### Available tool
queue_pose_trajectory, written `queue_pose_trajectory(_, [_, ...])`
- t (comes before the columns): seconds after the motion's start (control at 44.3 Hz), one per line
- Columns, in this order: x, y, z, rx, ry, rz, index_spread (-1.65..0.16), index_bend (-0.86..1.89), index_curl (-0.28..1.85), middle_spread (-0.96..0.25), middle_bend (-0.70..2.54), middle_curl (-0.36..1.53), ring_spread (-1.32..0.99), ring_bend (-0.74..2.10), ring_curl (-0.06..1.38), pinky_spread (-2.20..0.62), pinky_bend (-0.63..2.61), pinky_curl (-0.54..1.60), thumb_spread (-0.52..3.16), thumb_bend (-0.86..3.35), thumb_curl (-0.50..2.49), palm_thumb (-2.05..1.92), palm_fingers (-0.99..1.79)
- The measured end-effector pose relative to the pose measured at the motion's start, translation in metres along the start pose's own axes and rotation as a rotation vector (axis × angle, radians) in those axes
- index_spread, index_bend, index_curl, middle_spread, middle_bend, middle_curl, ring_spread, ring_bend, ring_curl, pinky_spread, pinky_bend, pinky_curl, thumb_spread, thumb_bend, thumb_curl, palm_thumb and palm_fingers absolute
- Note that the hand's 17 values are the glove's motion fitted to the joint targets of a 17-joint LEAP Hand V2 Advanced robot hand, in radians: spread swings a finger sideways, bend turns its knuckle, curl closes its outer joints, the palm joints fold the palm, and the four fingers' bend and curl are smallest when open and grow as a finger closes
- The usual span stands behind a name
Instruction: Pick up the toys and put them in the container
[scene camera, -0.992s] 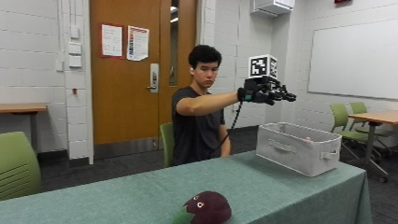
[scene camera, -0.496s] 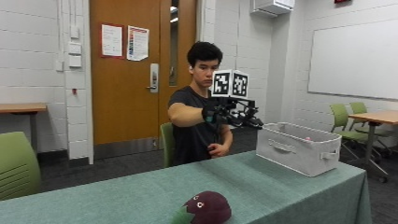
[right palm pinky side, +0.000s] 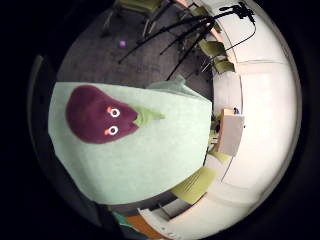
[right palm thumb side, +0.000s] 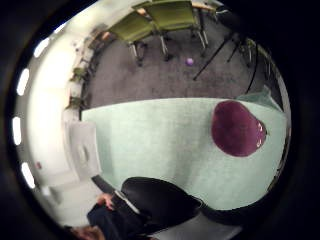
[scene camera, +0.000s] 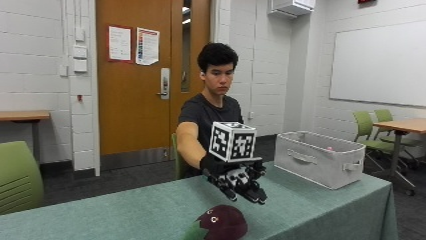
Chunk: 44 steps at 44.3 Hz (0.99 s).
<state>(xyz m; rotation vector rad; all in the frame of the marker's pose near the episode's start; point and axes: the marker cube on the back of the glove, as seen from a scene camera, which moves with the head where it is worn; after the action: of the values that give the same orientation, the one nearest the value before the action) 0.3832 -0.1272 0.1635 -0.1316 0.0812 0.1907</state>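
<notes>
- Green cloth covers the table (scene camera: 120, 210).
- Plush eggplant toy (scene camera: 219, 225) lies at the near edge; approach from straight above.
- Gloved right hand (scene camera: 236, 182) hovers above it, fingers relaxed, holding nothing.
- Grey container (scene camera: 323, 159) waits at the table's right end.

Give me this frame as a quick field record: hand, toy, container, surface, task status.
hand: gloved right hand above the table, short of the toy, holding nothing, fingers relaxed
toy: maroon eggplant plush with a green stem, lying on the cloth near the front edge
container: grey fabric bin at the table's far end, apart from the toy; something pink shows inside by the rim
surface: table with green cloth
task status: plush not yet picked up
</notes>
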Motion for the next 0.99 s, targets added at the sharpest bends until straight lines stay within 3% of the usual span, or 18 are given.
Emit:
queue_pose_trajectory(0.451, [0.012, -0.01, 0.095, -0.222, -0.041, 0.027, -0.24, 0.11, 0.45, -0.12, 0.14, 0.38, -0.31, 0.17, 0.24, -0.03, 0.65, 0.34, 0.71, -0.14, 0.18, -0.19, -0.12])
queue_pose_trajectory(0.699, [0.014, 0.004, 0.104, -0.205, -0.037, 0.038, -0.19, 0.13, 0.4, -0.07, 0.15, 0.34, -0.26, 0.21, 0.26, -0.1, 0.8, 0.38, 0.77, -0.08, 0.19, -0.1, -0.08])
queue_pose_trajectory(0.812, [0.013, 0.007, 0.103, -0.174, -0.052, 0.042, -0.17, 0.17, 0.4, -0.05, 0.16, 0.33, -0.26, 0.25, 0.28, -0.15, 0.79, 0.38, 0.9, -0.02, 0.21, 0.0, 0.0])
queue_pose_trajectory(0.992, [0.011, 0.006, 0.094, -0.04, -0.079, 0.113, -0.24, 0.36, 0.44, -0.09, 0.2, 0.34, -0.36, 0.39, 0.28, -0.24, 0.68, 0.32, 1.21, 0.18, 0.3, 0.3, 0.48])
